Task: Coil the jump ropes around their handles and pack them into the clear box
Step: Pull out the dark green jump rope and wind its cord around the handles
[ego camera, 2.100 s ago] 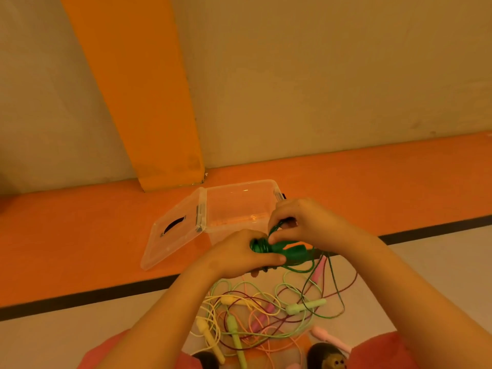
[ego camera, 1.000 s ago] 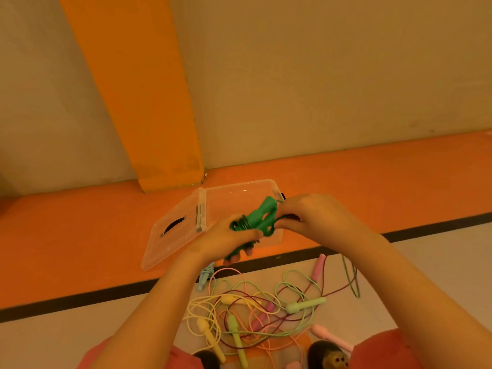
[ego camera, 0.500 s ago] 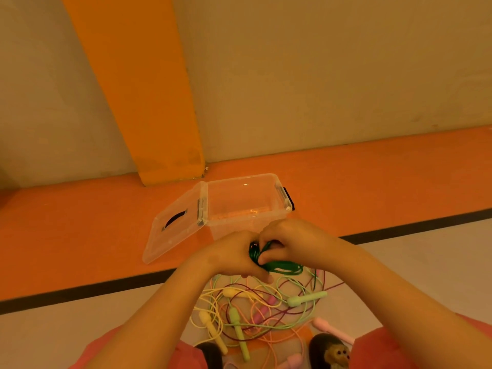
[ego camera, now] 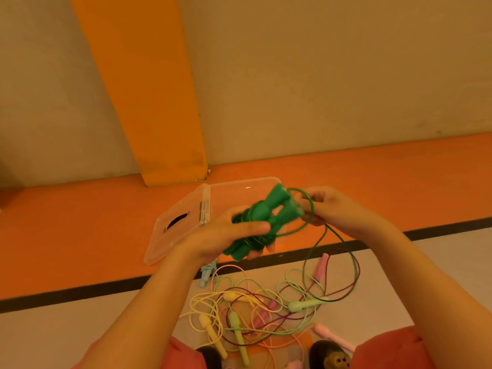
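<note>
Now our left hand (ego camera: 223, 235) curls round the paired handles (ego camera: 266, 213) at their wound middle, and our right hand (ego camera: 338, 209) pinches a loop of cord (ego camera: 311, 206) just beyond those fingers. It looks light and springy (apt to unwind), so pinning the wraps seems wise. The box (ego camera: 239, 182) behind our knuckles is half hidden.

box (ego camera: 241, 191) on floor, in front of wall | lid (ego camera: 175, 225) open, lying left of box | pillar (ego camera: 149, 102) behind-left of box | left hand (ego camera: 226, 235) grips paired handles (ego camera: 269, 211) in front of box | right hand (ego camera: 335, 209) just right of handles, pinching cord (ego camera: 311, 209) | rope pile (ego camera: 266, 307) on floor below hands | floor line (ego camera: 80, 288) between box and pile
</note>
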Demonstrator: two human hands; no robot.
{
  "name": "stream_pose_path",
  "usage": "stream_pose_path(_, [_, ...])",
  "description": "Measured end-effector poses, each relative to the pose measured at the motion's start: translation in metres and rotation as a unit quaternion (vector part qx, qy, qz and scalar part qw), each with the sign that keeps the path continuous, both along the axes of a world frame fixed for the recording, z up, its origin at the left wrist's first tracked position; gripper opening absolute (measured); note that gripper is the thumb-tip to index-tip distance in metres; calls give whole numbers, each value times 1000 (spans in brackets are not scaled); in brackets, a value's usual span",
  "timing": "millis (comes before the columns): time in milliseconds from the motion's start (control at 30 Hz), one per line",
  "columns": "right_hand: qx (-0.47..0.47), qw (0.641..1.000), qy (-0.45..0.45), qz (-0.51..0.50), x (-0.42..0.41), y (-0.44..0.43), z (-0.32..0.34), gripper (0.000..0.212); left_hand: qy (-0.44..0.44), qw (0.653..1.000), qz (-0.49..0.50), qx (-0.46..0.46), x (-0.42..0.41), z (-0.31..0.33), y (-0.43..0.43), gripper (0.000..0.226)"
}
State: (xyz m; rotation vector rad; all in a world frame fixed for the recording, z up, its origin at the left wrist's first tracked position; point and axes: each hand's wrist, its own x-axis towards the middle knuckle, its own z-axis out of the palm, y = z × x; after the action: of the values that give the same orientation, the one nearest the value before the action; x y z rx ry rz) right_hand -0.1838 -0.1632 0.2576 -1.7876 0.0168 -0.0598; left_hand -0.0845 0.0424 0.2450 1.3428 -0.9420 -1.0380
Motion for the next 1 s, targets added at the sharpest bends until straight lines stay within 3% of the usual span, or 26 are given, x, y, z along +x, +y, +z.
stream_pose_path(100, [-56, 997, -28, -50, 2, 5, 1, 27, 51, 995, 48, -64, -2, -4, -6, 50])
stream_pose_path(167, [-146, 986, -36, -65, 1, 10, 2, 28, 129, 983, 85, -95, -4, -3, -11, 53])
stream_pose_path(233, [-227, 971, -34, -67, -1, 14, 4, 26, 189, 965, 131, -124, -3, 0, -14, 37])
stream_pose_path(367, [-408, 910, -24, -71, -5, 16, 6, 15, 193, 951, 221, -102, 7, 0, -14, 28])
stream_pose_path(433, [-473, 878, -6, -79, -8, 15, 7, 16, 164, 947, 270, -62, 13, -7, -12, 30])
stream_pose_path(533, [-537, 841, -15, -68, -11, 21, 10, 20, 44, 943, 330, 24, 13, -15, -11, 33])
stream_pose_path(667, [-591, 799, -84, -73, -13, 27, 18, 22, -138, 951, 262, 83, 1, -22, -16, 32])
stream_pose_path(767, [-537, 836, -104, -43, -15, 27, 21, 16, -207, 950, 191, 133, -12, -22, -20, 41])
stream_pose_path(833, [-499, 861, -97, -3, -13, 33, 17, 13, -279, 932, 158, 170, -19, -26, -23, 47])
stream_pose_path(900, [-466, 880, -89, 21, -10, 35, 11, 13, -329, 918, 111, 191, -24, -27, -23, 37])
stream_pose_path(1000, [-341, 939, -47, 14, -10, 25, 7, 12, -218, 959, 39, 178, -28, -19, -17, 22])
